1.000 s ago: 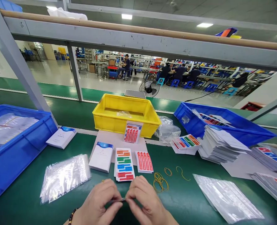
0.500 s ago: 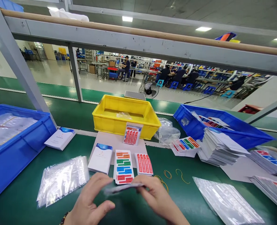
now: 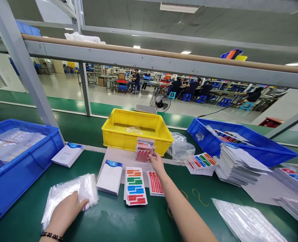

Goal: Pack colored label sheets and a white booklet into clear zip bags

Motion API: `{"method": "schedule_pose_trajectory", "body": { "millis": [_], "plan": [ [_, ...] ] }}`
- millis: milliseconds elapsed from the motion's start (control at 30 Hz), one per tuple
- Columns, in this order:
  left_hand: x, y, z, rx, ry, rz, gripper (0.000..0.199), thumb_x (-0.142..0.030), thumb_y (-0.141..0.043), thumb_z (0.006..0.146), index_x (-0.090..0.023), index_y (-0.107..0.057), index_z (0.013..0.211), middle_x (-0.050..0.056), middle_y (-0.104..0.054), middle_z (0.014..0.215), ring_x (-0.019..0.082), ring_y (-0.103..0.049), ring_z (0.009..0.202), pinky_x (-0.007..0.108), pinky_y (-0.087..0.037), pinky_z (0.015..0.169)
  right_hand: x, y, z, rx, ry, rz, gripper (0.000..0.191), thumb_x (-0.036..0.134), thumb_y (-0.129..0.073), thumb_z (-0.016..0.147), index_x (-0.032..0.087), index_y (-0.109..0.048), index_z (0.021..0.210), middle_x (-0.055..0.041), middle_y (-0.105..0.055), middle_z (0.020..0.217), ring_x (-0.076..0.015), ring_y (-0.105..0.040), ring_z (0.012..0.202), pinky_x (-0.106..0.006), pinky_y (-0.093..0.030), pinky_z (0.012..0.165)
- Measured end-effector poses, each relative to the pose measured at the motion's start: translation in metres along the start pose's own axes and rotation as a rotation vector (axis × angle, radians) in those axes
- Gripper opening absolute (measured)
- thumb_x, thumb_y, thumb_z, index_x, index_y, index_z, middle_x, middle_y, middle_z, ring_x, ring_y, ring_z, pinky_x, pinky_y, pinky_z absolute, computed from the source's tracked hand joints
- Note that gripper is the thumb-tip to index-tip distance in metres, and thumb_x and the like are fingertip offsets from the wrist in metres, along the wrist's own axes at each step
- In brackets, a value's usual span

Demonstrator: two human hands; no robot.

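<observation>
My right hand (image 3: 157, 163) reaches forward and pinches the right edge of a clear bag of sticker sheets (image 3: 142, 153), which leans against the front of the yellow bin (image 3: 118, 138). My left hand (image 3: 67, 209) lies on the stack of clear plastic bags (image 3: 84, 185), thumb apart from the fingers; its fingertips are partly hidden. Between the hands are a pile of white booklets (image 3: 110, 178) with blue tops, a pile of multicoloured sticker sheets (image 3: 135, 186) and a pile of red sticker sheets (image 3: 154, 183), partly covered by my right forearm.
A blue bin (image 3: 45, 148) of bagged items stands left, beside more booklets (image 3: 68, 155). Rubber bands (image 3: 200, 197) lie right of my forearm. Farther right are paper stacks (image 3: 237, 168), another blue bin (image 3: 267, 153) and clear bags (image 3: 247, 218). A shelf beam (image 3: 149, 60) crosses above.
The thin packet between my hands has gone from there. My right hand has moved forward to the bag at the yellow bin; my left hand has moved left onto the plastic bags. The view has tilted up.
</observation>
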State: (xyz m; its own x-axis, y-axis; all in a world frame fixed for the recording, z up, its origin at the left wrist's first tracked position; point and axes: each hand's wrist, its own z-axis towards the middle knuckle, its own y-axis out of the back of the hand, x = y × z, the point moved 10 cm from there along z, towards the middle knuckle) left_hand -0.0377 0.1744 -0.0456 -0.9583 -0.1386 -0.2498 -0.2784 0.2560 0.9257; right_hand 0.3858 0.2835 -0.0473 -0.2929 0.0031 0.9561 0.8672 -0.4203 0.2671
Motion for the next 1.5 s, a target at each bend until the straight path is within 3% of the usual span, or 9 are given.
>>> {"method": "schedule_pose_trajectory", "body": {
  "millis": [200,400,500,600,700,1000,1167,1300,1500],
  "plan": [
    [0.009,-0.009,0.008,0.030,-0.027,0.002,0.022,-0.022,-0.036,0.081,-0.021,-0.048,0.063,0.009,-0.067,0.072,0.026,-0.063,0.070,0.029,-0.035,0.058,-0.013,0.012,-0.016,-0.110,-0.043,-0.052,0.057,0.038,-0.062,0.068,0.011,-0.050,0.117,-0.0211,-0.051,0.121,-0.0270,-0.062,0.087,-0.038,-0.050,0.072],
    [-0.013,0.001,-0.011,-0.018,-0.105,-0.112,0.031,-0.028,-0.028,0.086,-0.021,-0.046,0.063,0.005,-0.063,0.068,0.023,-0.060,0.069,0.028,-0.036,0.061,0.051,0.016,-0.067,-0.080,0.159,-0.007,0.039,0.040,-0.051,0.079,0.015,-0.056,0.108,-0.0151,-0.045,0.127,-0.0235,-0.056,0.100,-0.037,-0.046,0.086],
    [-0.044,-0.004,-0.031,-0.003,-0.221,-0.236,0.033,-0.032,-0.027,0.087,-0.022,-0.043,0.060,0.002,-0.058,0.062,0.020,-0.058,0.064,0.026,-0.035,0.059,0.082,-0.020,-0.118,0.144,0.279,0.014,0.025,0.038,-0.051,0.083,0.018,-0.066,0.082,-0.0107,-0.058,0.111,-0.0246,-0.054,0.106,-0.038,-0.044,0.090],
    [-0.070,-0.013,-0.047,0.014,-0.281,-0.314,0.032,-0.031,-0.030,0.086,-0.021,-0.044,0.059,0.001,-0.057,0.061,0.017,-0.055,0.061,0.024,-0.034,0.057,0.075,-0.085,-0.179,0.578,0.158,0.109,0.034,0.040,-0.053,0.084,0.019,-0.061,0.108,-0.0088,-0.065,0.097,-0.0190,-0.063,0.075,-0.032,-0.052,0.065],
    [-0.084,-0.022,-0.056,0.023,-0.304,-0.343,0.032,-0.030,-0.034,0.084,-0.020,-0.043,0.055,-0.001,-0.052,0.056,0.015,-0.050,0.056,0.024,-0.029,0.053,0.062,-0.116,-0.215,0.688,0.071,0.072,0.047,0.034,-0.055,0.083,0.016,-0.047,0.126,-0.0030,-0.066,0.077,-0.0152,-0.061,0.058,-0.027,-0.051,0.054],
    [-0.103,-0.025,-0.059,0.077,-0.318,-0.787,0.038,-0.044,-0.038,0.083,-0.019,-0.047,0.056,-0.002,-0.048,0.057,0.014,-0.046,0.057,0.024,-0.036,0.056,0.127,-0.097,-0.251,0.377,0.904,-0.334,0.034,0.010,-0.037,0.085,0.015,-0.057,0.112,-0.0081,-0.063,0.071,-0.0186,-0.058,0.061,-0.028,-0.049,0.053],
    [-0.103,-0.028,-0.056,0.079,-0.240,-0.998,0.039,-0.046,-0.043,0.080,-0.020,-0.043,0.051,-0.005,-0.041,0.049,0.013,-0.040,0.050,0.024,-0.033,0.051,0.134,-0.100,-0.253,0.490,0.813,-0.253,0.032,0.014,-0.048,0.080,0.015,-0.054,0.111,-0.0099,-0.063,0.087,-0.0207,-0.059,0.076,-0.032,-0.052,0.066],
    [-0.103,-0.026,-0.059,0.052,-0.269,-0.992,0.036,-0.043,-0.048,0.077,-0.019,-0.046,0.051,-0.003,-0.044,0.051,0.013,-0.041,0.052,0.024,-0.032,0.052,0.124,-0.103,-0.242,0.573,0.622,-0.274,0.012,0.016,-0.047,0.080,0.018,-0.058,0.078,-0.0040,-0.059,0.070,-0.0167,-0.057,0.064,-0.026,-0.046,0.056],
    [-0.106,-0.027,-0.065,0.010,-0.365,-0.871,0.036,-0.038,-0.043,0.081,-0.018,-0.046,0.051,-0.001,-0.048,0.054,0.014,-0.044,0.055,0.023,-0.032,0.055,0.116,-0.104,-0.237,0.654,0.552,-0.302,0.028,0.018,-0.038,0.085,0.018,-0.054,0.063,-0.0023,-0.056,0.062,-0.0126,-0.053,0.057,-0.022,-0.037,0.053]
  ]
}}
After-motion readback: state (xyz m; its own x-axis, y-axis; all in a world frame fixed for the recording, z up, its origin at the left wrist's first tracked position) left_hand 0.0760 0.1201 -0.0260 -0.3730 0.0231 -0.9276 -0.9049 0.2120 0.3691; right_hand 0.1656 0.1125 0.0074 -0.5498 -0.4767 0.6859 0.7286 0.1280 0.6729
